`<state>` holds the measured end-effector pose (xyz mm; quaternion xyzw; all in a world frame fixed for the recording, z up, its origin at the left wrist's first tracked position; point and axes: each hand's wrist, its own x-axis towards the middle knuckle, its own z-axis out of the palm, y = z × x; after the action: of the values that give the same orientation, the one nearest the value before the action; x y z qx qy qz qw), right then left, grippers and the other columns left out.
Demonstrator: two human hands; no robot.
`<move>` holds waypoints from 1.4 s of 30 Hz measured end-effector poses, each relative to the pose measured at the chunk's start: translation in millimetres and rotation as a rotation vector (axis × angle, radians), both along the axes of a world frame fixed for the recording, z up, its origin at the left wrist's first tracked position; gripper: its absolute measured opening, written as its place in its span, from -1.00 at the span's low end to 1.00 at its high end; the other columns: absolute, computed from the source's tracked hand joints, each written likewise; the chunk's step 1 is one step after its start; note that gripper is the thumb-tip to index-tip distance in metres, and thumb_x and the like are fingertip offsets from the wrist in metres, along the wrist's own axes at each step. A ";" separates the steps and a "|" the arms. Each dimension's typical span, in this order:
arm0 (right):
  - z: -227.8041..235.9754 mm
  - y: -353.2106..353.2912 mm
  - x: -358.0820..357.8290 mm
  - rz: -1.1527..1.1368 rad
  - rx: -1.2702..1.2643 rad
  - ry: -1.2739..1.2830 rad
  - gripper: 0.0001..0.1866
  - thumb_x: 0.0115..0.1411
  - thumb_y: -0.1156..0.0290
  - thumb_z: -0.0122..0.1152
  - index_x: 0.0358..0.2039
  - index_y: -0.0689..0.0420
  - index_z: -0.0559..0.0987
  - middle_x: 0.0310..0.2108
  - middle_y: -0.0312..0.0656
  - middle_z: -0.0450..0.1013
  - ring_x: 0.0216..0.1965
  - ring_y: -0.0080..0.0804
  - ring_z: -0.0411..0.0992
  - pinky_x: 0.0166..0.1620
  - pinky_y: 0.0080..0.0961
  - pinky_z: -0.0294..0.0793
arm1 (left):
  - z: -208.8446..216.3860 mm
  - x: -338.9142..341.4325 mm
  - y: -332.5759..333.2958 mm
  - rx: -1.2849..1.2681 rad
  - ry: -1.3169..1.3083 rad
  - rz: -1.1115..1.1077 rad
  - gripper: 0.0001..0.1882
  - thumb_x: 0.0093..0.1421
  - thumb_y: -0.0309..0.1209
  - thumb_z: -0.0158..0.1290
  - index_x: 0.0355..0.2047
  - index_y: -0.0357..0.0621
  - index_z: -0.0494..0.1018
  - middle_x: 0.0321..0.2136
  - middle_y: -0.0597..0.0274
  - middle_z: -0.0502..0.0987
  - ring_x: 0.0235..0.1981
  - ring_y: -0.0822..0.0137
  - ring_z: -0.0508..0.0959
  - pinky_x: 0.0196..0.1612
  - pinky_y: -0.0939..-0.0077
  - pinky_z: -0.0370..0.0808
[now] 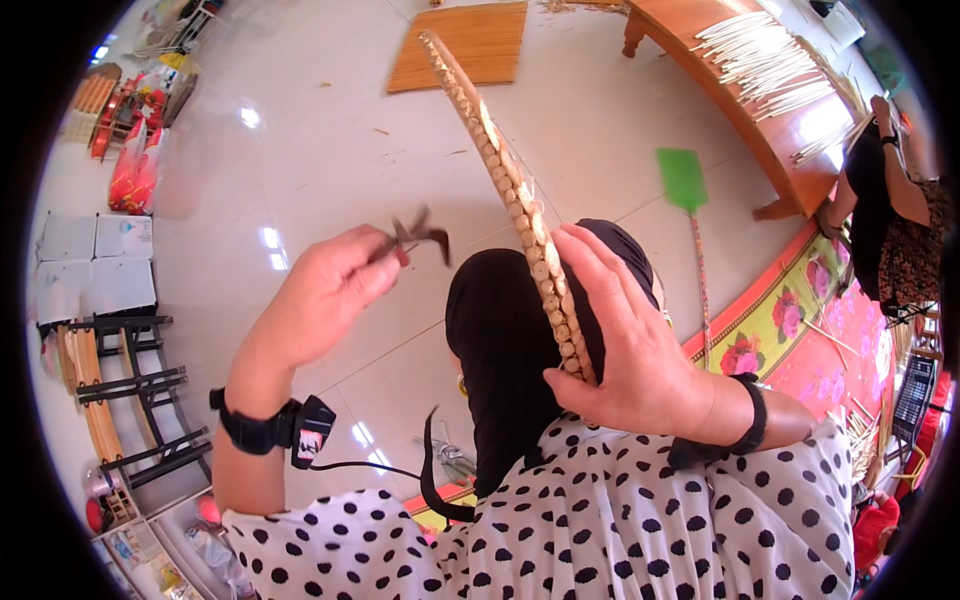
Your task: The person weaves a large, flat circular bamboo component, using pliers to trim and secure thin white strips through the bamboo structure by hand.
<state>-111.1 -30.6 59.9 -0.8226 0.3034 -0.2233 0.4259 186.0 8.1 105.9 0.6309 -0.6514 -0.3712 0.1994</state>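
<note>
My left hand (325,290) is closed around a small dark metal tool (410,238) with a hooked end and short prongs. Motion blurs the tool, so its exact kind is unclear. A stiff mat of reed sticks (515,200) stands on edge above my black-trousered knees (500,340), its round cut ends showing in a row. My right hand (635,345) grips the near end, thumb on one side and fingers on the other. The mat's faces are mostly hidden. A gap separates the tool from the mat.
A flat reed mat (460,50) lies on the tiled floor ahead. Peeled sticks (765,65) cover a wooden table (720,100) at the far right. A green fly swatter (683,180) lies nearby, beside a floral rug (790,320). Another person (880,210) is at right.
</note>
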 end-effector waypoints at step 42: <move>-61.6 -13.8 5.2 0.218 0.223 -0.531 -0.20 -0.07 0.60 0.28 0.12 0.09 0.03 0.36 0.46 -0.27 0.44 0.26 -0.22 0.36 -0.10 -0.08 | 55.6 -61.6 -53.3 -0.038 -0.884 -0.389 -0.81 0.06 -0.39 0.17 -0.29 -0.13 0.59 0.04 0.00 0.40 -0.04 0.01 0.47 -0.04 0.20 0.46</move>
<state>-105.9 -44.3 -1.7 -0.7115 0.1144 -0.3488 0.5992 124.4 -45.2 161.5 0.5908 -0.7865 -0.0860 -0.1580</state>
